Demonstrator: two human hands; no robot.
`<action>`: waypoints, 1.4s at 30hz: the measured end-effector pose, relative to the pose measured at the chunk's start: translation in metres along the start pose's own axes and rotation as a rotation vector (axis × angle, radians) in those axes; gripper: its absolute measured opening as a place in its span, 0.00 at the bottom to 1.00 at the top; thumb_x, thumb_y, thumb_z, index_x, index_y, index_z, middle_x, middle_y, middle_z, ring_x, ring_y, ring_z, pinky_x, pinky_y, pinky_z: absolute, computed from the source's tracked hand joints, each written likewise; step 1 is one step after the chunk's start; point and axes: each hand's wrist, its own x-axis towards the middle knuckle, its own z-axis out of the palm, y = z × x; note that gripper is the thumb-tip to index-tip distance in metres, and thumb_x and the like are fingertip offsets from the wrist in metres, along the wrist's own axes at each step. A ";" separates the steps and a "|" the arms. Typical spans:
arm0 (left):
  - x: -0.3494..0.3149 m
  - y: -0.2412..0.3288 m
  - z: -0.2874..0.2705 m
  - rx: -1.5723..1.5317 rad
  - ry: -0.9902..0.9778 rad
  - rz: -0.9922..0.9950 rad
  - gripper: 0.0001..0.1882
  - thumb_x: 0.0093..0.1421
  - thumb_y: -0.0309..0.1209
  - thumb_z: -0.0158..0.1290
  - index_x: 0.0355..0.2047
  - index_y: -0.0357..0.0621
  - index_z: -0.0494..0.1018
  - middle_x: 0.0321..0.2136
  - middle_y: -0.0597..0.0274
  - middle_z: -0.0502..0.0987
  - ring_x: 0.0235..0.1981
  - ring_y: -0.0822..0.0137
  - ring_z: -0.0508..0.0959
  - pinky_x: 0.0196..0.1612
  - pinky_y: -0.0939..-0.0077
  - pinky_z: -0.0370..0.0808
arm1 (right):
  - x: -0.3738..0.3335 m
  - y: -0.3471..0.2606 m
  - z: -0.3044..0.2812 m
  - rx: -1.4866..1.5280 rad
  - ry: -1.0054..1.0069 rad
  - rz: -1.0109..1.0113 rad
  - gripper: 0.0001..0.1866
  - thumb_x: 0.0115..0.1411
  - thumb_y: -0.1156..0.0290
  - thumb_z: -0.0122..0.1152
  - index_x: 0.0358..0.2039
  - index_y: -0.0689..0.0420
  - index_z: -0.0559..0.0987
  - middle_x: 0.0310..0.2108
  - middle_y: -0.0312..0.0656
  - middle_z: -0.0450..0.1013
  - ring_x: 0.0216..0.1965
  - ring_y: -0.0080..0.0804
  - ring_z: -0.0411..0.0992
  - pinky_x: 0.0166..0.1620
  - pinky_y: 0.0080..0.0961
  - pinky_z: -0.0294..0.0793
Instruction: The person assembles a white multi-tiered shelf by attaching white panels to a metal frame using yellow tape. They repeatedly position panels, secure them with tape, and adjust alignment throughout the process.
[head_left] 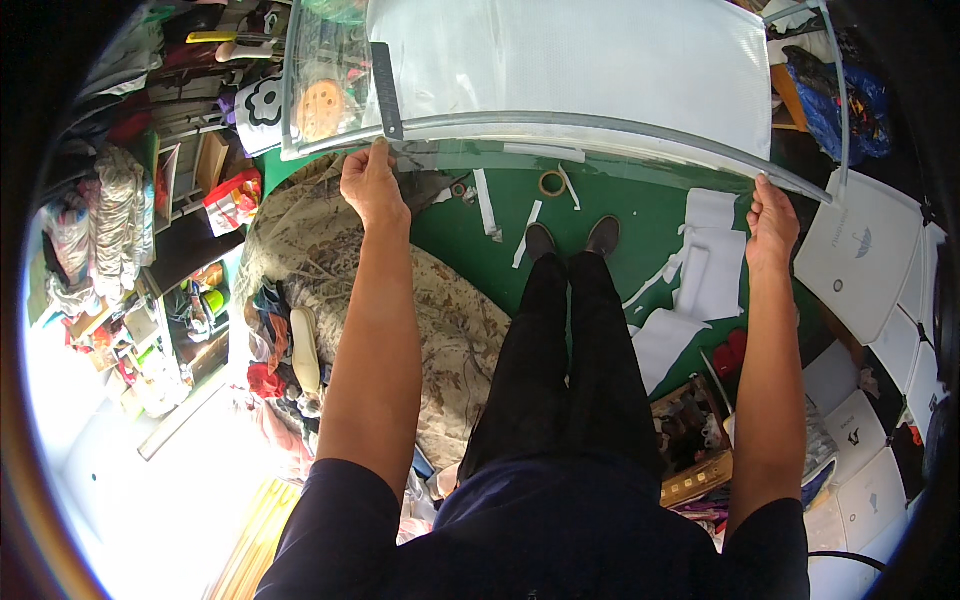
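Note:
A sheet of clear plastic hangs along a curved grey metal tube frame, its near edge stretched between my hands. Near the frame's left end, my left hand pinches that edge, fingertips just below a dark flat strip with a hole in its end. My right hand is closed on the sheet's edge by the frame's right corner. A large white panel fills much of the space beyond the tube. How far the sheet reaches over it, I cannot tell.
Tape rolls and white strips lie on the green floor. Cut white sheets are at the right, near white folding seats. Camouflage fabric spreads at left, beside crowded shelves.

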 end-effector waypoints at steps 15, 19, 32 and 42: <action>-0.006 0.010 0.007 0.044 0.034 -0.066 0.09 0.58 0.28 0.61 0.25 0.41 0.73 0.21 0.66 0.73 0.22 0.75 0.67 0.26 0.75 0.63 | 0.001 0.001 0.000 0.006 0.005 -0.031 0.12 0.53 0.66 0.75 0.30 0.55 0.79 0.25 0.29 0.73 0.23 0.15 0.64 0.24 0.13 0.59; -0.002 0.007 0.007 0.026 0.031 -0.053 0.08 0.57 0.27 0.61 0.25 0.40 0.73 0.21 0.66 0.74 0.22 0.76 0.67 0.27 0.77 0.63 | 0.000 0.001 0.001 0.010 -0.005 -0.030 0.11 0.53 0.67 0.75 0.30 0.55 0.79 0.25 0.29 0.72 0.23 0.15 0.65 0.24 0.13 0.60; 0.001 0.004 0.007 -0.008 -0.005 -0.051 0.06 0.57 0.26 0.59 0.26 0.40 0.73 0.22 0.65 0.75 0.17 0.78 0.65 0.21 0.80 0.59 | -0.002 0.002 0.000 0.016 0.000 -0.034 0.11 0.53 0.67 0.76 0.31 0.56 0.80 0.25 0.29 0.72 0.24 0.15 0.64 0.25 0.13 0.60; 0.000 0.006 0.007 -0.005 -0.035 -0.063 0.11 0.63 0.30 0.59 0.25 0.44 0.70 0.21 0.63 0.75 0.16 0.75 0.64 0.19 0.73 0.61 | -0.007 -0.001 0.002 0.014 -0.009 -0.023 0.11 0.54 0.66 0.75 0.31 0.56 0.80 0.25 0.29 0.73 0.23 0.14 0.63 0.25 0.12 0.60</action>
